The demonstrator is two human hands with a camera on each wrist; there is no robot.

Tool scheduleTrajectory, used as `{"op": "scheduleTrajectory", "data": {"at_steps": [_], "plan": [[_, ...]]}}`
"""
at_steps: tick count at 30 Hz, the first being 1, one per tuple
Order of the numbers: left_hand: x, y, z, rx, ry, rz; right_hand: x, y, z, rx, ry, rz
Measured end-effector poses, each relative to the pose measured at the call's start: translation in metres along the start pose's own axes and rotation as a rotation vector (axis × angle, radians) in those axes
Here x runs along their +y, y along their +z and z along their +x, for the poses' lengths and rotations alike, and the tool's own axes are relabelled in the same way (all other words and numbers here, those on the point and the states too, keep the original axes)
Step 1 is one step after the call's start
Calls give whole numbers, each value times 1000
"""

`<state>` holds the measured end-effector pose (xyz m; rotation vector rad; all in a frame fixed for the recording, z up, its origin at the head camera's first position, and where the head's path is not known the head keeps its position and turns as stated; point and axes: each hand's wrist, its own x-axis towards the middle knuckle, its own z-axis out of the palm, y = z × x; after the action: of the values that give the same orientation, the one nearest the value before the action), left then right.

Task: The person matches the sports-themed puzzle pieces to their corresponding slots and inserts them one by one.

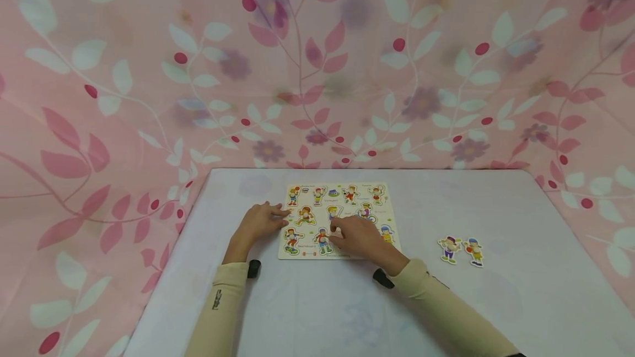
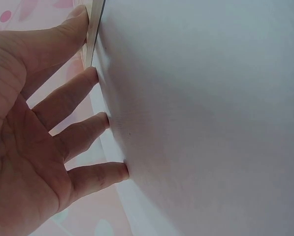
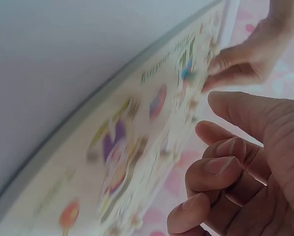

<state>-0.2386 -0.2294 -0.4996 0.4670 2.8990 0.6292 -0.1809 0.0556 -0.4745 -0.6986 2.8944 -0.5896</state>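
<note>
A cream puzzle board [image 1: 288,255] with colorful sports figures lies on the table. At its left edge, my left hand [image 1: 262,220] has its fingers spread. In the left wrist view the thumb and index fingertips are right at the board's edge [image 2: 91,39], while the other fingertips rest on the white surface. My right hand [image 1: 361,236] is over the right half of the board and hides several figures. The right wrist view shows its fingers [image 3: 215,169] loosely curled, with nothing between them and the thumb. A running-figure piece [image 1: 305,215] sits on the board near the left hand.
Two loose figure pieces, one in a purple cap [image 1: 449,250] and one with a ball [image 1: 474,253], lie on the table right of the board. A white cloth [image 1: 307,313] covers the table. Behind it hangs a pink floral curtain [image 1: 317,98].
</note>
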Motion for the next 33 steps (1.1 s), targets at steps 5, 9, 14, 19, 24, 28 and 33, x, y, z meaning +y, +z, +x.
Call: {"op": "scheduleTrajectory", "data": {"at_steps": [5, 9, 14, 19, 24, 28, 33], "plan": [[1, 0, -1, 7, 4, -4, 13, -13, -13, -13, 52, 7], [1, 0, -1, 11, 3, -17, 27, -20, -24, 2, 74, -7], [2, 0, 0, 11, 1, -15, 42, -31, -40, 10, 104, -7], [2, -1, -1, 13, 5, -15, 56, -41, -56, 28, 125, -26], [2, -1, -2, 24, 22, -17, 72, -47, -68, 31, 153, -16], [0, -1, -2, 25, 23, -17, 84, -51, -76, 10, 192, -24], [0, 0, -2, 17, 14, -16, 98, -56, -88, 27, 227, -47]]}}
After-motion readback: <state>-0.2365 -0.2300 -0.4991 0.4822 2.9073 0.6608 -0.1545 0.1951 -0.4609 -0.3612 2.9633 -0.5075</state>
